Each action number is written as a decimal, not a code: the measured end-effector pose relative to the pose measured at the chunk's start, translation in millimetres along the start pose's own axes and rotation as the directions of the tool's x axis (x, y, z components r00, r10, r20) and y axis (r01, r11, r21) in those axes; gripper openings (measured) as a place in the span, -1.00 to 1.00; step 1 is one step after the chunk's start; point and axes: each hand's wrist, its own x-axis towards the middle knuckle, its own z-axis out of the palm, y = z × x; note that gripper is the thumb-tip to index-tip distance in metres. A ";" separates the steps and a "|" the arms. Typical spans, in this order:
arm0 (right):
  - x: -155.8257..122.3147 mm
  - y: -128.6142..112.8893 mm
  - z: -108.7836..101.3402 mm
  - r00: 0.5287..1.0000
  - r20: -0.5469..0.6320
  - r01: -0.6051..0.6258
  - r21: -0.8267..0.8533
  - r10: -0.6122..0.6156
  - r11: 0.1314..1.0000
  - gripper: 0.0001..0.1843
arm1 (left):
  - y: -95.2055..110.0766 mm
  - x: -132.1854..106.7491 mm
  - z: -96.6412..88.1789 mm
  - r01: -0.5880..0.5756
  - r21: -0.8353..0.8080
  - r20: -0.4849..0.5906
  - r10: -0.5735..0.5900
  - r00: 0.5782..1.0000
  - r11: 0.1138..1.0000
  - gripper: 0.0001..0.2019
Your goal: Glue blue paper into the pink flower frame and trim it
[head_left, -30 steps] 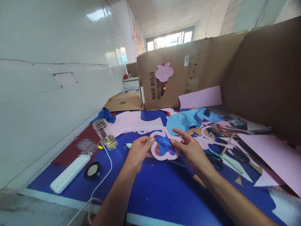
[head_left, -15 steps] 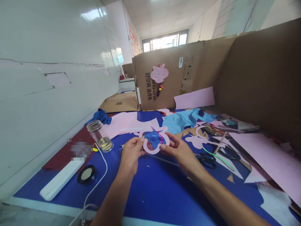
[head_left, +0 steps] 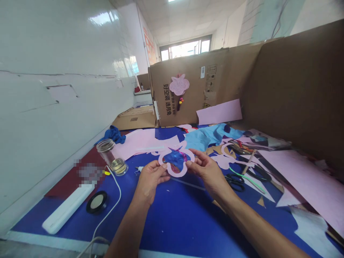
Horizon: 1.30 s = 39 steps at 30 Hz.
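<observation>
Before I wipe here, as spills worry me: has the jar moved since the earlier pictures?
No. Against the table, the jar keeps its place beyond the black disc; only the view shifted.

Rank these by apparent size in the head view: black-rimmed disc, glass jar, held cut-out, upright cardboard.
1. Upright cardboard
2. Held cut-out and glass jar, too close to rank
3. Black-rimmed disc

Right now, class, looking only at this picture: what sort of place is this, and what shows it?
Probably a craft workspace: pink sheets and black-handled scissors lie on a blue table, and a pink-edged cutout is held between fingers.
</observation>
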 end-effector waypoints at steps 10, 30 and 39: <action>-1.5 -0.5 2.4 0.998 0.060 -0.004 -0.039 0.006 0.999 -0.24 | 9.1 5.4 0.7 -0.087 0.015 0.036 0.087 0.996 0.996 -0.64; -5.9 -11.8 3.8 0.995 0.095 0.015 -0.034 -0.011 0.999 -0.21 | 1.9 -4.6 22.8 -0.089 0.186 0.234 0.045 0.971 0.979 -0.71; -7.7 -19.5 0.8 0.995 0.101 -0.007 -0.016 0.008 1.000 -0.34 | 7.4 -1.0 30.4 -0.066 0.123 0.118 0.051 0.992 0.990 -0.67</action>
